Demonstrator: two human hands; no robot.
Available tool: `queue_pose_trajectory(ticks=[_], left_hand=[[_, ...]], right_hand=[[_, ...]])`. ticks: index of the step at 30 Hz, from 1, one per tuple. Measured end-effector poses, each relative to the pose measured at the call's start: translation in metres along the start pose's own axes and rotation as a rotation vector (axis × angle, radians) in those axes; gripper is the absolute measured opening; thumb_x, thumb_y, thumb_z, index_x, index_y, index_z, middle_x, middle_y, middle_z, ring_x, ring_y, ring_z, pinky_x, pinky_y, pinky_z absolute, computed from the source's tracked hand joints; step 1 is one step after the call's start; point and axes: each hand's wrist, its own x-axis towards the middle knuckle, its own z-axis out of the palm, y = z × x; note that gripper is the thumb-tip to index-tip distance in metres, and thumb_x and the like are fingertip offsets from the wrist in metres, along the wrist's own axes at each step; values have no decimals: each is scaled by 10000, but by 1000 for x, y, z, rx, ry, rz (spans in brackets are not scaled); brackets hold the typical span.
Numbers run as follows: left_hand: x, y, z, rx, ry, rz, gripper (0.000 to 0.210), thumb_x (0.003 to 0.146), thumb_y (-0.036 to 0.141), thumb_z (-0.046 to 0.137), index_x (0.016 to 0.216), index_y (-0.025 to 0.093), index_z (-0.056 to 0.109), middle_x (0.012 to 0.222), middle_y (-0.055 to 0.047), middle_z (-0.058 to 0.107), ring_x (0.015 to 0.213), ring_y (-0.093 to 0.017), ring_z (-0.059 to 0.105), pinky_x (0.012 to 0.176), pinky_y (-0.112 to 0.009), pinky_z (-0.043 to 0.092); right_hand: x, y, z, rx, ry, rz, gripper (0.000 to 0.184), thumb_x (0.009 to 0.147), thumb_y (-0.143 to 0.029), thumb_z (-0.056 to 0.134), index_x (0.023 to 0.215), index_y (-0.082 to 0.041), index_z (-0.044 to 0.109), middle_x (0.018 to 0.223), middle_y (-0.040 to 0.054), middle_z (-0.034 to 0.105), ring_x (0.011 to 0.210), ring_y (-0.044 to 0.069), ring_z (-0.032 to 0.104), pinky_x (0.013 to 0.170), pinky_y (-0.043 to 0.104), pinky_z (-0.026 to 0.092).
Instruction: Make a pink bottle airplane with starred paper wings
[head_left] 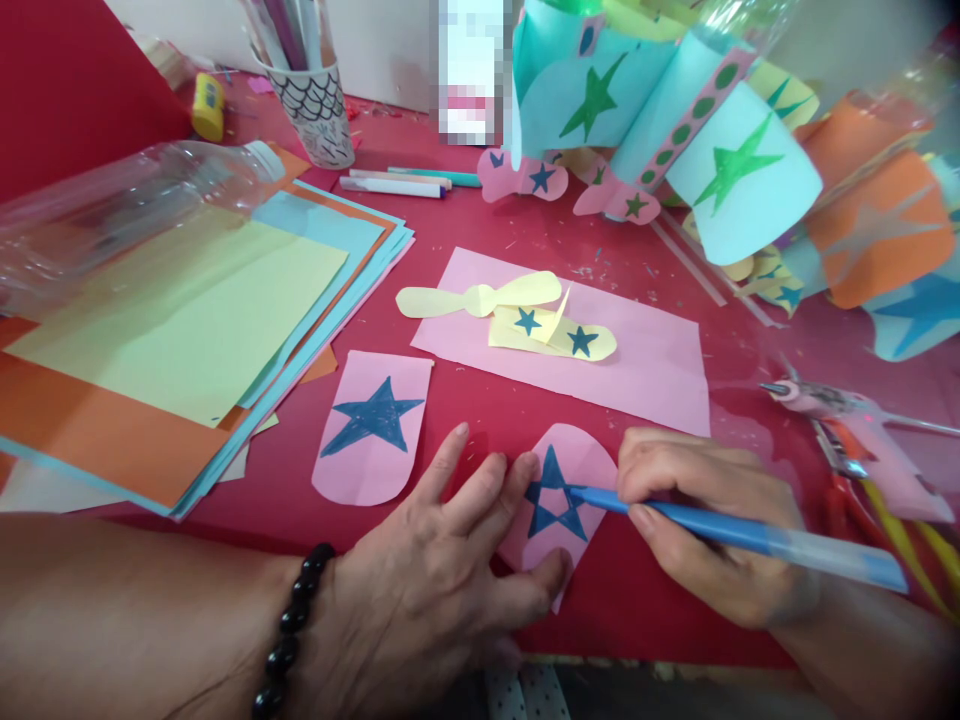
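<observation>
Pink rounded paper (557,503) seemed light, bendy and best held by its edge, with left hand (442,555) spread on it, right hand (709,490) pinching a blue plastic pen (712,528).

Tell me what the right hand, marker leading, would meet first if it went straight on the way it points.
Past the pink cutout under its blue marker, the right hand would probably meet the left hand first; depth is hard to judge.

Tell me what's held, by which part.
The right grip holds the blue marker by its barrel, close behind the tip. The left grip only rests on the pink cutout under that tip.
</observation>
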Motion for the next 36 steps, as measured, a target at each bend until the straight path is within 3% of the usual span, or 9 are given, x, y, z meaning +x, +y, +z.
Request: queue_pose_trajectory(ticks=[10, 16, 36], left_hand=[[1, 0, 2, -14, -8, 0, 601, 913, 581, 573, 1413, 287, 419, 1511, -279, 346, 1367, -447, 380, 1068, -700, 304], [0, 1, 0, -5, -3, 1, 573, 917, 579, 567, 1392, 285, 438, 1497, -273, 367, 1358, -447, 387, 1055, -701, 312], [2, 0, -2, -11, -27, -2, 529, 944, 518, 559, 1401, 281, 436, 1488, -270, 395, 1356, -431, 409, 1060, -681, 336]], right_hand=[[1, 0, 0, 20, -60, -34, 141, 745, -54, 581, 778, -191, 569, 613, 0, 527, 538, 142, 494, 515, 299, 384], [2, -1, 0, 17, -15, -18, 155, 759, -47, 588, 829, -185, 598, 663, 16, 554, 584, 157, 535, 532, 305, 418], [2, 0, 2, 47, -76, -59, 153, 736, -45, 574, 793, -186, 571, 618, 12, 539, 541, 142, 483, 515, 297, 372]])
